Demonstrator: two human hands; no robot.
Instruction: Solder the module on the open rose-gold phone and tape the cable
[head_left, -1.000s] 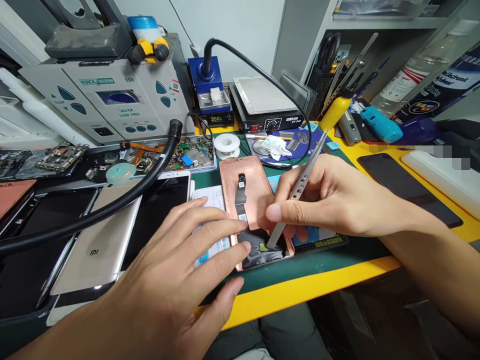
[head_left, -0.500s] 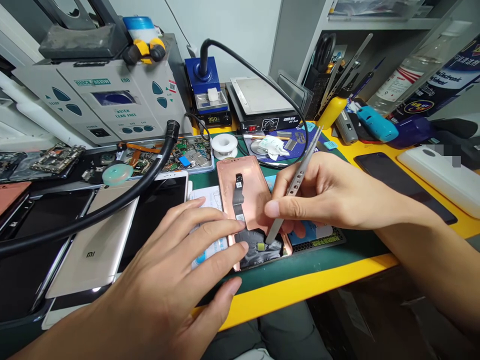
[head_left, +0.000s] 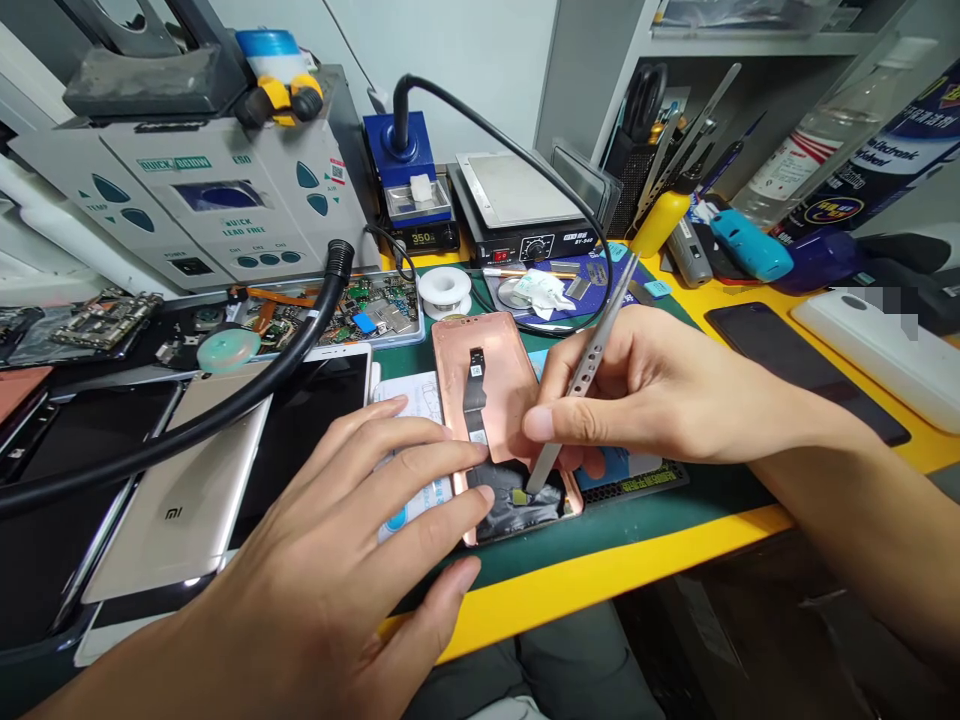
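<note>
Tweezers of silver metal, pierced by round holes (head_left: 587,372), are pinched between the thumb and fingers of the right hand (head_left: 645,405). Their tip points down at a small yellow-green square (head_left: 520,497) on the wrinkled black film (head_left: 502,518) at the near end of a rose-gold phone shell (head_left: 504,365). The left hand (head_left: 352,530) is spread wide and grips nothing, its fingertips resting at the left edge of the shell and film. Up the shell runs a dark, narrow flex cable (head_left: 475,397) with pale labels.

The shell lies in the middle of the yellow worktop (head_left: 622,585), over a green mat (head_left: 637,540). On the left, a gold phone back cover with an MI logo (head_left: 180,470) lies under a thick black hose (head_left: 217,434), near dark phone panels. At the far left stands a grey station with green lettering (head_left: 247,220). Beyond the shell are a white plastic spool (head_left: 445,290) and a black box with a pale flat top (head_left: 536,245). On the right lie a black phone (head_left: 802,370) and a white rounded object (head_left: 892,360); a yellow bottle (head_left: 660,225) is farther back.
</note>
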